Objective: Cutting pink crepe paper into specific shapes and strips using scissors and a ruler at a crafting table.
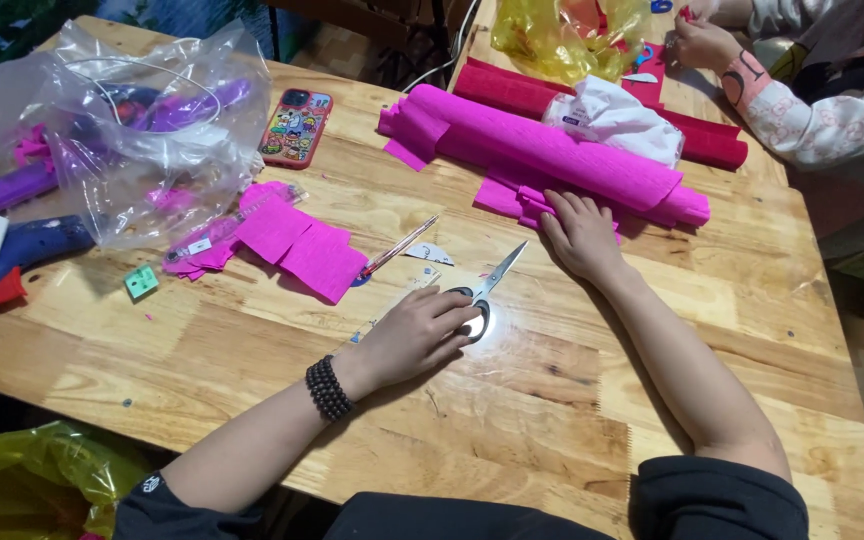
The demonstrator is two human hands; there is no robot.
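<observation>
Scissors [484,295] lay flat under my left hand [414,335], fingers loosely over handles | right hand [580,238] open, pinning pink crepe [552,150] so it wouldn't roll

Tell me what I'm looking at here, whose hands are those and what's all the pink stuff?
The camera sits on a person's head and looks down at their arms on a wooden table. Their left hand rests on the handles of a pair of scissors. Their right hand presses on a roll of pink crepe paper. Cut pink paper pieces, a phone, a clear plastic bag and a blue glue gun lie nearby. Another person's hand works at the top.
</observation>
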